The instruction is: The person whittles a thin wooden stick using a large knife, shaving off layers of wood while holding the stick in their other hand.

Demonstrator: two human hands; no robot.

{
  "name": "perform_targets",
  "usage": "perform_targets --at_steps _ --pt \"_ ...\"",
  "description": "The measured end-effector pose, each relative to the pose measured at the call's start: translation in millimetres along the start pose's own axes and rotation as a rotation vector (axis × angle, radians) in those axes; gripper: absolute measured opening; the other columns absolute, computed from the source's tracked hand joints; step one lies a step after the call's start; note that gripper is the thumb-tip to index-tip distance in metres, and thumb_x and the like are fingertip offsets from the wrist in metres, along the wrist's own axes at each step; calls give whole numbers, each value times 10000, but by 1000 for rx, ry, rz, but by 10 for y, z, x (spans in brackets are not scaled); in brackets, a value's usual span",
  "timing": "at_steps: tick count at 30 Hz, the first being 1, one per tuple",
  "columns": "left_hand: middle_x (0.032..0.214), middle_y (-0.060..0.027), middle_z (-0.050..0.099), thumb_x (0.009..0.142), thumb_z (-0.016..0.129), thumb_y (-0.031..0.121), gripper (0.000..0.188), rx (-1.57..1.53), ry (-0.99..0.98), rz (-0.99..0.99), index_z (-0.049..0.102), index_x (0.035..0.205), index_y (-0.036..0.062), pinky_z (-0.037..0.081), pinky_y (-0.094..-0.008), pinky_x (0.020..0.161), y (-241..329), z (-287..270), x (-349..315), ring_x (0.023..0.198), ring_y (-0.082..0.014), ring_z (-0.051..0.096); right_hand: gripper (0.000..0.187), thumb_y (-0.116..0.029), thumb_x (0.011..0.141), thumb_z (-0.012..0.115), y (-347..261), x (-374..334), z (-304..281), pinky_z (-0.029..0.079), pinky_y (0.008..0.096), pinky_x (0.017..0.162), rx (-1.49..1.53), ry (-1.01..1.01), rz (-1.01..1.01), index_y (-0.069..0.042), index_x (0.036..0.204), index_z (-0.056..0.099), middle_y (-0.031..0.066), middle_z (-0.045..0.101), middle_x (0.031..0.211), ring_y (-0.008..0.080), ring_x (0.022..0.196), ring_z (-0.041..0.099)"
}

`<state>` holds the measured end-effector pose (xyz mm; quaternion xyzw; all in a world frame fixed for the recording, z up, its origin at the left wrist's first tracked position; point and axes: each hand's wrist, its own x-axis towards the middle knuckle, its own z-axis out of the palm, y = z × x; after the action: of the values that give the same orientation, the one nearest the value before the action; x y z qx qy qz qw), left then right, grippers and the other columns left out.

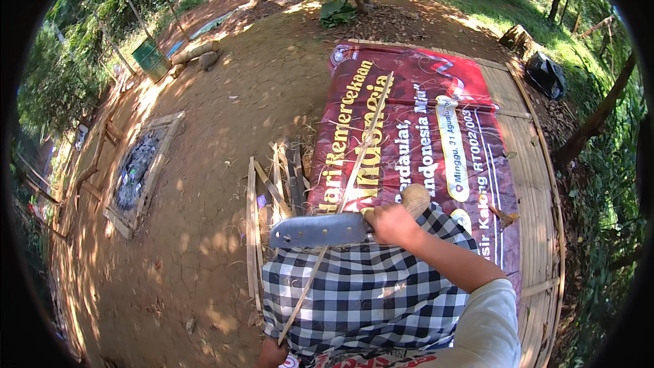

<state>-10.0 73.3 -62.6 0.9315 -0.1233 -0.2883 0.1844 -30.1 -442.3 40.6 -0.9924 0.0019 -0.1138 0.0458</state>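
My right hand (pixel 395 223) is closed around the wooden handle (pixel 415 199) of a broad cleaver. Its dark grey blade (pixel 317 230) points left, above my lap. Under the blade passes a long, thin bamboo strip (pixel 368 140), running from low at my left side up over the red banner. My left hand (pixel 272 353), partly cut off by the lower edge, grips the near end of this strip. Whether the blade touches the strip I cannot tell. A black-and-white checked cloth (pixel 361 293) covers my lap.
A printed red banner (pixel 436 143) lies on a bamboo platform (pixel 535 184). Split bamboo pieces (pixel 278 187) lie to the platform's left. Further left is a wood-framed ash pit (pixel 136 170). A green drum (pixel 150 60), trees and a black bag (pixel 545 75) stand farther off.
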Motion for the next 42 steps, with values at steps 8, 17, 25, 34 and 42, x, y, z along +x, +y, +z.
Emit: perform_targets --at_steps 8,17,25,34,42 --pt "723 -299 605 795 585 193 243 -14 26 73 654 805 -39 496 -494 623 -241 139 77 738 -465 630 249 -200 677 663 -512 114 83 534 389 670 51 -170 -246 -49 864 597 113 651 753 275 677 658" --pt "730 -275 627 780 623 174 220 76 66 57 669 822 -37 510 -464 621 -160 207 162 745 -426 657 169 -186 687 650 1325 135 -686 534 450 650 -191 127 708 -61 801 658 151 673 706 326 686 676" --pt "807 -257 645 790 598 197 219 -8 -43 34 670 887 15 513 -453 668 -500 174 194 820 -416 657 194 -169 691 649 874 -10 -271 541 444 618 -31 126 590 -41 834 625 181 658 688 342 647 667" --pt "699 -256 607 773 593 141 187 -38 -70 -6 636 839 -28 489 -436 626 -435 164 118 709 -385 659 286 -179 635 687 -160 -38 94 514 378 569 55 23 -7 -57 876 594 101 621 715 268 643 647" --pt "756 -255 641 765 604 186 251 64 -76 31 654 899 -21 501 -436 664 -434 154 172 777 -405 667 211 -175 665 670 535 118 -195 517 385 638 -193 110 34 -66 822 582 98 629 731 266 688 659"
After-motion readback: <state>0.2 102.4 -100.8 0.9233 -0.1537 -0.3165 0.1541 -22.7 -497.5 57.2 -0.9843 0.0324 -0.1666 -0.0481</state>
